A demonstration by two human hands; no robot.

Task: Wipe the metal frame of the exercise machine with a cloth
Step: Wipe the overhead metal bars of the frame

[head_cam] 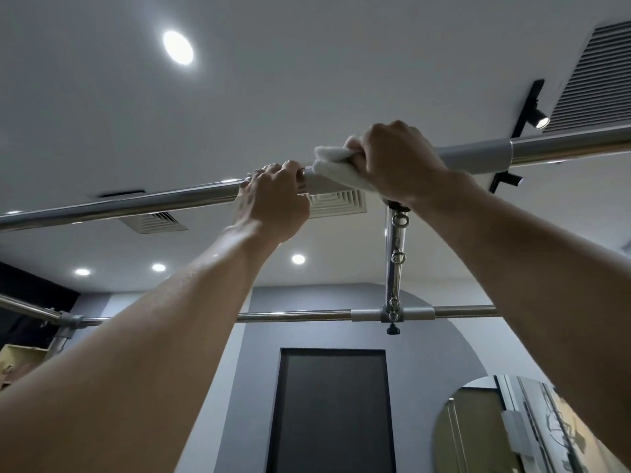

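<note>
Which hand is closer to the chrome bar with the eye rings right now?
Right. The right hand grips the cloth on the overhead bar, right where the ringed bar joins it; the left hand grips the overhead bar farther left.

Seen from below, both arms reach up to the chrome top bar (136,203) of the frame. The left hand (271,199) curls round the bar. At its 3 o'clock, just beside it, the right hand (397,162) grips a white cloth (333,165) wrapped on the bar's grey sleeve (478,153). Ceiling lights (177,47) glow at 11 o'clock.
</note>
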